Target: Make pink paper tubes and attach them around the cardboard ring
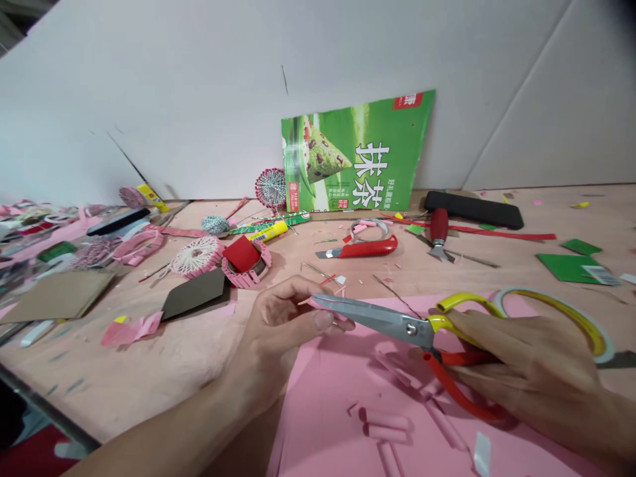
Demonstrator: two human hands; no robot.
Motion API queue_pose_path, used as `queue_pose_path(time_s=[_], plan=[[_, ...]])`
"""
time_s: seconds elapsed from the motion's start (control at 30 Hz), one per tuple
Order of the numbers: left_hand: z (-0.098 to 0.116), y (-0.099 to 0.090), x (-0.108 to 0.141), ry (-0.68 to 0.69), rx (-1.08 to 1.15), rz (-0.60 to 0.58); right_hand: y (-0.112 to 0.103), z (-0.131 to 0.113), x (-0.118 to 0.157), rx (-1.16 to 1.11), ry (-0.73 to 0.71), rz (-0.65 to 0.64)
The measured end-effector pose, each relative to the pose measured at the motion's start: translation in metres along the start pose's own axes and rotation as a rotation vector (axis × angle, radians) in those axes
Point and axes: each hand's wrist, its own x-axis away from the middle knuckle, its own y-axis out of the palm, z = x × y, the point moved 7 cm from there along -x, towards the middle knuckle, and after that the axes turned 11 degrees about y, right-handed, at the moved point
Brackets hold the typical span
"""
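Note:
My left hand [293, 324] pinches a small pink paper piece [322, 303] between thumb and fingers. The tips of the scissors [382, 323] lie at that piece, their blades nearly together. My right hand [527, 371] is wrapped round the scissors' yellow and red handles. Below the blades, pink paper sheets [328, 411] cover the table's near part. Several small pink paper rolls [387, 419] rest on them, beside a small white piece [481, 454].
Behind my hands lie a red cutter [370, 248], a yellow glue stick [268, 231] and a red-handled tool [439, 232]. A green printed card [358, 156] leans on the white wall. Tape [571, 318] is at right; paper crafts [197, 257] crowd the left.

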Motion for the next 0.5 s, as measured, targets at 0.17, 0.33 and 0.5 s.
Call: queue_pose_path(time_s=[0.17,0.33,0.5], plan=[[0.001,0.0,-0.001,0.003,-0.035,-0.009,-0.002,-0.01,-0.001,0.065,-0.126,0.047],[-0.001,0.002,-0.001,0.005,-0.034,-0.018,0.002,-0.003,0.001,0.057,-0.019,0.043],[-0.007,-0.002,-0.001,-0.024,-0.089,0.0,0.002,0.01,0.008,0.124,0.056,0.13]])
